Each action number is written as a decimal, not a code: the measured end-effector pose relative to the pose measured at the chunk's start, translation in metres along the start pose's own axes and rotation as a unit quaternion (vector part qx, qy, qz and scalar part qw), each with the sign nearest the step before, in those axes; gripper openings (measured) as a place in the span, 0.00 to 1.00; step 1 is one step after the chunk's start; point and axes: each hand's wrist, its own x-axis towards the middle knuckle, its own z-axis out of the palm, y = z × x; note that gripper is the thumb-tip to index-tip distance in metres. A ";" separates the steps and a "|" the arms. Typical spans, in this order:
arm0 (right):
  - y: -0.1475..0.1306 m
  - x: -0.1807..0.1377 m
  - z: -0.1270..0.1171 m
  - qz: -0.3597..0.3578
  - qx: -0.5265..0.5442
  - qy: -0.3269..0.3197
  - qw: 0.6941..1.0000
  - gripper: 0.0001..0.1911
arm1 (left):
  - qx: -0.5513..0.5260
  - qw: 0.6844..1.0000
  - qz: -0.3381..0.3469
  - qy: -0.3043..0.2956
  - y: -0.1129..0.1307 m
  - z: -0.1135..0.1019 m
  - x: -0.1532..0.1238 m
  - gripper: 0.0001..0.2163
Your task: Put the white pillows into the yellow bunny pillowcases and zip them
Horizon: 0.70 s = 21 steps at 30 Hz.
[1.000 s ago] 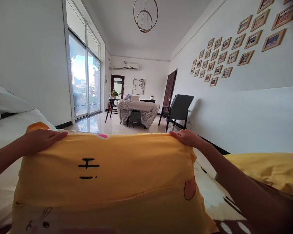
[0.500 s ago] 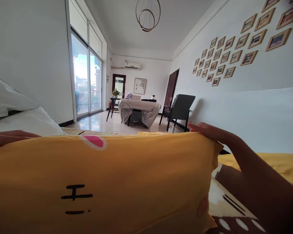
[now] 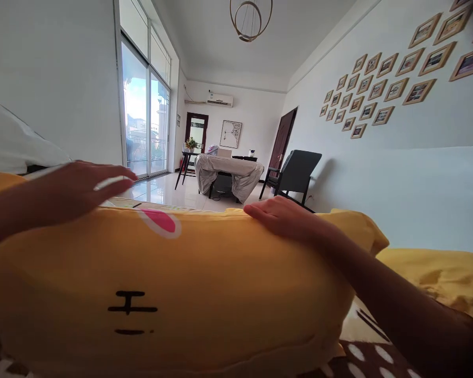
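A yellow pillow with black printed marks and a pink-and-white patch stands upright before me, filling the lower view. Over its top left edge is my left hand, open, with the fingers stretched out to the right and a gap below them. My right hand is closed over the top edge, right of the middle. Part of its fingers is hidden behind the edge. The pillow's far side is out of sight.
Brown fabric with white spots lies under the pillow. More yellow cloth is on the right, white bedding on the left. Beyond are a covered table, a black chair and a sliding glass door.
My left hand has come further into view, rising and moving right above the edge. My right hand has slid left along the top from the corner. The camera view has turned slightly left.
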 end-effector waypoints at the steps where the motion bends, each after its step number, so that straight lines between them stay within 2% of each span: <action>1: -0.003 0.005 0.003 0.000 -0.011 0.000 1.000 0.37 | 0.008 0.997 0.073 0.004 0.028 0.006 -0.003 0.36; 3: -0.005 0.013 0.008 0.007 -0.034 -0.004 0.999 0.37 | 0.014 0.985 0.170 -0.006 0.080 0.024 -0.014 0.31; 4: -0.004 0.016 0.009 0.012 -0.043 -0.004 0.999 0.37 | 0.000 0.980 0.197 -0.013 0.102 0.033 -0.019 0.30; 6: -0.004 0.018 0.009 0.023 -0.065 -0.001 0.998 0.37 | -0.009 0.977 0.204 -0.056 0.132 0.047 -0.024 0.30; 8: -0.007 0.017 0.008 0.033 -0.114 0.008 0.993 0.33 | 0.003 0.981 0.175 -0.086 0.147 0.054 -0.021 0.31; 10: -0.015 0.014 0.010 0.030 -0.182 0.037 0.982 0.26 | 0.026 0.982 0.151 -0.107 0.150 0.055 -0.014 0.29; 13: -0.035 0.010 0.020 -0.036 -0.227 0.101 0.968 0.18 | 0.049 0.980 0.156 -0.118 0.144 0.055 -0.003 0.24; 17: -0.055 0.012 0.039 -0.130 -0.173 0.118 0.969 0.19 | 0.041 0.978 0.168 -0.114 0.138 0.060 0.003 0.23; 21: -0.048 0.023 0.046 -0.118 -0.112 0.097 0.982 0.22 | 0.037 0.981 0.139 -0.132 0.135 0.063 0.007 0.23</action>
